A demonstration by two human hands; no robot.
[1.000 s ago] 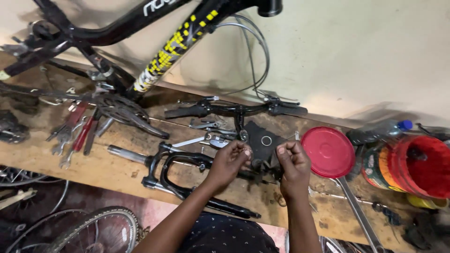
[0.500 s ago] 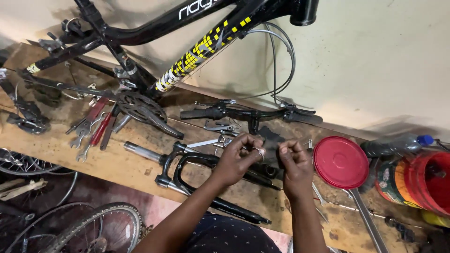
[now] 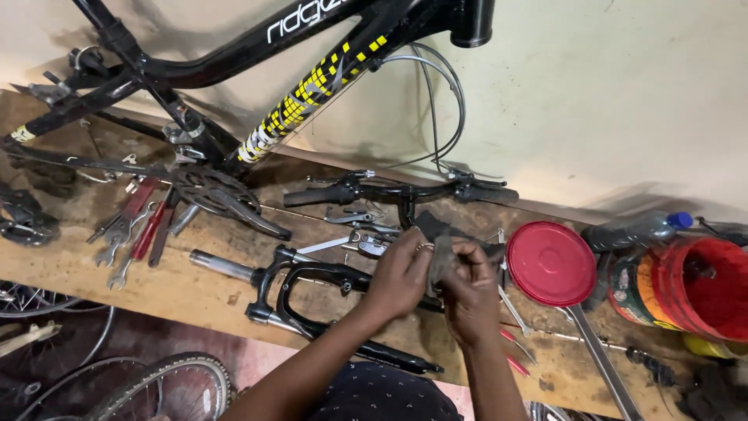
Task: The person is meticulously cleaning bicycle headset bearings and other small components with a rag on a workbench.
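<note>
Worn wooden workbench [image 3: 179, 292] against a plain pale wall [image 3: 608, 101] (evenly lit).

Bare bench strip [image 3: 179, 292] left of the black fork [image 3: 312, 300]; handlebar [image 3: 397, 191] behind, red lid [image 3: 552, 263] right.

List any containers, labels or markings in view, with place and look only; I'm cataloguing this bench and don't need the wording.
Red round lid: flat on the bench, right of the hands.
Red bucket: far right, on its side, multicoloured printed label band.
Grey bottle: lying behind the bucket, blue cap.
Bike frame: black, above the bench, white lettering and a yellow checker pattern.
No screens or signs.
</note>
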